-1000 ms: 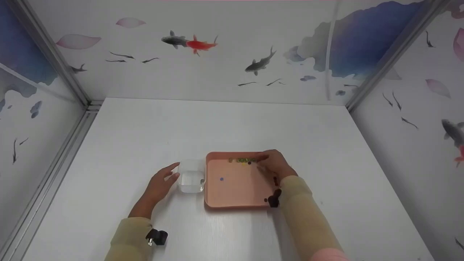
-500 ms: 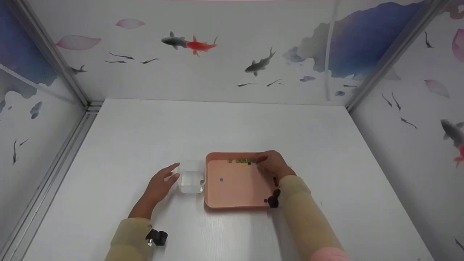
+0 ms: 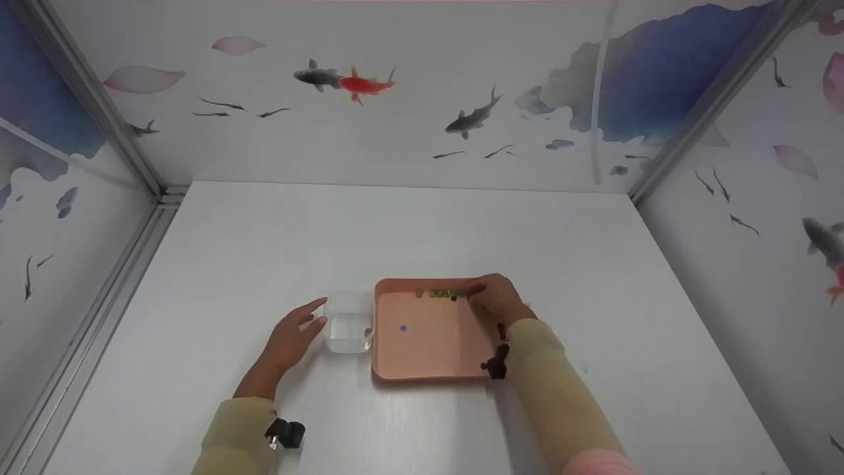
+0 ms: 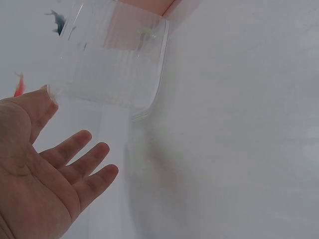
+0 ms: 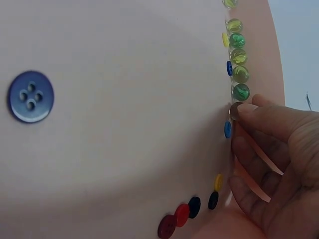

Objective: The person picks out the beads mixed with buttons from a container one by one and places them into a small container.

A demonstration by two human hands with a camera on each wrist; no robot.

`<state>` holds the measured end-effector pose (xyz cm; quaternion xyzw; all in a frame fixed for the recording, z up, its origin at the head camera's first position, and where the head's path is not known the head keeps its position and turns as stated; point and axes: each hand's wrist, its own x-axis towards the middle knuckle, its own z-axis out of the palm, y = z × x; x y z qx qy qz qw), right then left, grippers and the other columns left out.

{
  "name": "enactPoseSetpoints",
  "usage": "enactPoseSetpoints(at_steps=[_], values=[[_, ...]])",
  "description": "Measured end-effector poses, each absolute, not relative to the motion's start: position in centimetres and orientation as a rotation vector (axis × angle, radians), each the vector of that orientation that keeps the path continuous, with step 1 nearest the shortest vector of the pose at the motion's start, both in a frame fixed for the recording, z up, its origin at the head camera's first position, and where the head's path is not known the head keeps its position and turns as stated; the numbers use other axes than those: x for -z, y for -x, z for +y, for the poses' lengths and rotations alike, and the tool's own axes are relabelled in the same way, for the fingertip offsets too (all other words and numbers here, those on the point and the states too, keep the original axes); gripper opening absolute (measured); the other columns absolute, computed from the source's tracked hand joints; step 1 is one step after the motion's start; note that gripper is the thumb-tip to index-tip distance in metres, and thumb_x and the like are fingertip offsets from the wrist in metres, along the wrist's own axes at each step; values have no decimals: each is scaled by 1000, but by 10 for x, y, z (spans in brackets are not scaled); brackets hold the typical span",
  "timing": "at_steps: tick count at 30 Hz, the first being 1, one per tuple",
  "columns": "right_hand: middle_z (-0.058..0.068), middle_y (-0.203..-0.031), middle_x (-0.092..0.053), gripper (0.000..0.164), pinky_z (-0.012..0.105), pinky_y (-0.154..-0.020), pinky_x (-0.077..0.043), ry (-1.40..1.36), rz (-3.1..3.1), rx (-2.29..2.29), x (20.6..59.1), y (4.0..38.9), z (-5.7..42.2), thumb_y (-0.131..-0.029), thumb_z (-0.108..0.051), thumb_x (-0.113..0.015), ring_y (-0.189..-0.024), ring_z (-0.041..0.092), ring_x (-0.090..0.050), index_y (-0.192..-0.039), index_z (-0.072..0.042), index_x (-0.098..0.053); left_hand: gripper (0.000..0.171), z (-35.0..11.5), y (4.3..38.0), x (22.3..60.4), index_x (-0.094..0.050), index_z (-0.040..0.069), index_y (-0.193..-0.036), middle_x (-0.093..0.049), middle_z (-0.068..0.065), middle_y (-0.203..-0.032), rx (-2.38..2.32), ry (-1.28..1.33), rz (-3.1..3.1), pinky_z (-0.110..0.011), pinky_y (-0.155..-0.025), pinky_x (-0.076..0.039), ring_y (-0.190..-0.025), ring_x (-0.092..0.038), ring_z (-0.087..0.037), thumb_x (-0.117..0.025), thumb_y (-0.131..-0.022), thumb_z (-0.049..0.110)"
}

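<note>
My right hand (image 3: 496,297) reaches into the far right corner of a pink tray (image 3: 428,356). In the right wrist view its thumb and forefinger pinch a glass marble (image 5: 236,111), mostly covered by the thumb. Several green and yellow swirled marbles (image 5: 240,74) line the tray wall beyond that one. A light blue button (image 5: 228,129) lies just below the pinched marble. To the left, my left hand (image 3: 292,336) has its fingers loosely extended, with a fingertip at the edge of a clear plastic box (image 4: 109,69). A small dark thing sits in the box's right side.
A blue four-hole button (image 5: 31,96) lies alone on the tray floor. Red (image 5: 182,215), black and yellow buttons are scattered along the tray's right side. The clear box stands against the tray's left wall, on a white table (image 3: 415,231) enclosed by printed panels.
The right fingers have shifted slightly at the marble row, and the marbles beside them have moved a little. The left hand and the clear box stay in place.
</note>
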<state>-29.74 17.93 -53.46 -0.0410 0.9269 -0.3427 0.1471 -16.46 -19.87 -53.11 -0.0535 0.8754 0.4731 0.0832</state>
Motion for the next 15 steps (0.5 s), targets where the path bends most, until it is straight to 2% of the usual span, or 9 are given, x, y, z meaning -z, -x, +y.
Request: enactPoseSetpoints(at_steps=[5, 15], values=[[12, -116, -65, 24, 43, -91, -49, 65, 2653, 1018, 535, 295, 179, -85, 1, -64, -111, 28, -57, -105, -7, -74, 48, -197, 163, 531, -41, 17, -148, -34, -18, -153, -1398, 174, 2609, -60, -109, -29, -137, -36, -41, -48, -102, 31], [12, -123, -63, 29, 43, -97, -47, -49, 2583, 1122, 526, 293, 177, -85, 0, -69, -117, 28, -54, -112, -9, -73, 48, -198, 164, 529, -41, 16, -148, -34, -18, -153, -1412, 159, 2605, -61, -109, -29, -137, -36, -41, -48, -102, 29]])
